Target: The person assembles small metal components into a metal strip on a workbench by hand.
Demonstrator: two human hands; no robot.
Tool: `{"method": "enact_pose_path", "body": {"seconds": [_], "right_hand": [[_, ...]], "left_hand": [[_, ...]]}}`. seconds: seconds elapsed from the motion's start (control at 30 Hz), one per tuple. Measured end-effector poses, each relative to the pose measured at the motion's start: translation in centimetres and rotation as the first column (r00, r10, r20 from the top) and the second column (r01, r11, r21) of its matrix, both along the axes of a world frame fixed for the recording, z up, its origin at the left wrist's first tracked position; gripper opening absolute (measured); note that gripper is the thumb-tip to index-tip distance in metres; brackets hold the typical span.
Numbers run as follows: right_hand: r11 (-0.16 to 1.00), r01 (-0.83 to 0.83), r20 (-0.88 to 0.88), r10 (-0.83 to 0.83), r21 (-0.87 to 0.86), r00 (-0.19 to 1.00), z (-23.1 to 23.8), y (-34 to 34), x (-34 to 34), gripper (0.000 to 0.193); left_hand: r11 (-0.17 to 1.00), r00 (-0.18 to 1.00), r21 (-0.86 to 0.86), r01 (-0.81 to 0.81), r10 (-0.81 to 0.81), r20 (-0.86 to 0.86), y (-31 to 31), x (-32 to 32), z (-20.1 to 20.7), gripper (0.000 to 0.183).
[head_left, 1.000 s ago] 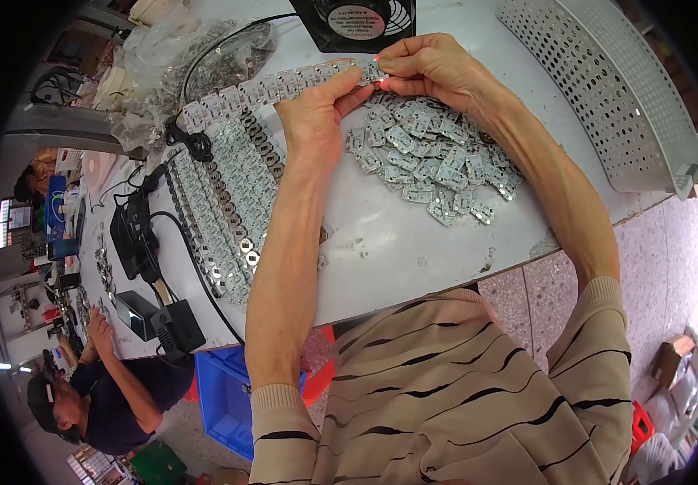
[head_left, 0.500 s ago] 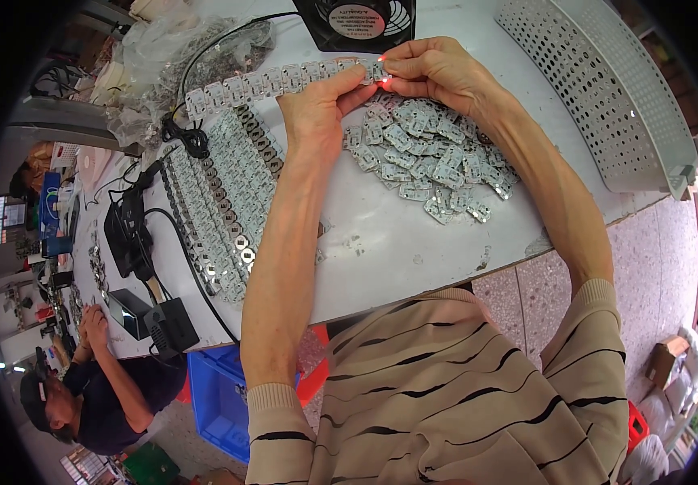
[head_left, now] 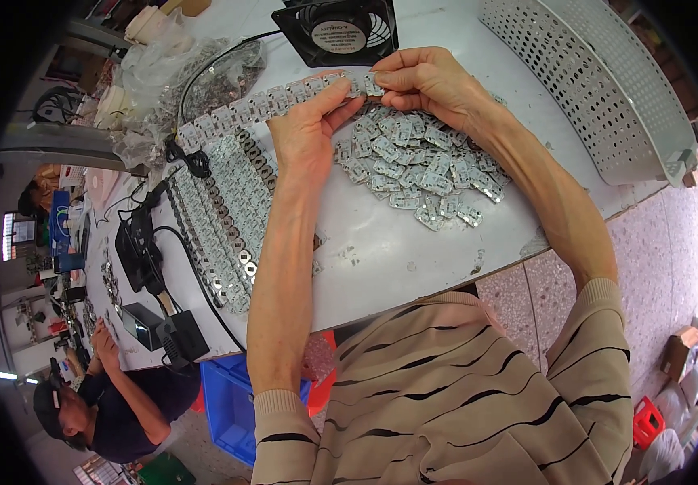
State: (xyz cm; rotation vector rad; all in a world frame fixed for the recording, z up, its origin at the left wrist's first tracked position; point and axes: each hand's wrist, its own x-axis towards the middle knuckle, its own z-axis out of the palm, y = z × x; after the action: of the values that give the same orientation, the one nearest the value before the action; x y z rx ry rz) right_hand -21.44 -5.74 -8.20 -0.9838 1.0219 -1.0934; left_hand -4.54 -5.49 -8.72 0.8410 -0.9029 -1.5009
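Note:
A long strip of small pale circuit boards [head_left: 256, 103] slants up from the left toward my hands. My left hand [head_left: 309, 133] is closed on it near its right end, thumb on top. Thumb and fingers of my right hand [head_left: 430, 81] pinch a small circuit board [head_left: 374, 84] at that end. Whether this board is still joined to the strip I cannot tell. Just below my right hand lies a heap of loose small boards [head_left: 414, 166]. More strips of boards [head_left: 212, 214] lie side by side to the left of my left forearm.
A black fan [head_left: 339, 34] stands beyond my hands. On the right is a grey perforated basket [head_left: 591, 89]. Plastic bags [head_left: 167, 69], black cables and an adapter [head_left: 181, 338] occupy the left. A co-worker [head_left: 135, 412] sits lower left, near a blue bin [head_left: 232, 404].
The red lights glowing at my right fingertips are gone. Both hands and the strip sit slightly lower and further left in view. The view has shifted a little.

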Motion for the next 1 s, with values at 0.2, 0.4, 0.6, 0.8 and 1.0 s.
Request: {"method": "enact_pose_path", "body": {"seconds": [0.2, 0.4, 0.6, 0.8, 1.0], "right_hand": [[0.999, -0.033, -0.008, 0.033, 0.009, 0.999, 0.4, 0.4, -0.3, 0.014], [1.0, -0.031, -0.022, 0.031, 0.005, 0.999, 0.2, 0.3, -0.4, 0.013], [0.999, -0.051, -0.059, 0.051, -0.01, 0.997, 0.6, 0.6, -0.2, 0.013], [0.99, -0.097, -0.122, 0.084, -0.101, 0.989, 1.8, 0.9, -0.9, 0.014], [0.979, -0.142, -0.23, 0.106, -0.145, 0.967, 2.9, 1.6, -0.9, 0.014]], "left_hand": [[0.997, 0.997, -0.019, 0.069, -0.069, 0.034, 0.4, -0.3, 0.4, 0.013], [0.993, 0.993, -0.081, 0.083, -0.076, 0.092, 0.6, -0.3, 0.7, 0.016], [0.989, 0.992, -0.107, 0.1, -0.091, 0.091, 1.0, 0.2, 0.7, 0.014], [0.981, 0.947, -0.191, 0.028, 0.035, 0.32, 1.6, -0.3, 1.8, 0.018], [0.97, 0.865, -0.241, 0.026, 0.099, 0.492, 2.2, -0.9, 2.3, 0.014]]}}
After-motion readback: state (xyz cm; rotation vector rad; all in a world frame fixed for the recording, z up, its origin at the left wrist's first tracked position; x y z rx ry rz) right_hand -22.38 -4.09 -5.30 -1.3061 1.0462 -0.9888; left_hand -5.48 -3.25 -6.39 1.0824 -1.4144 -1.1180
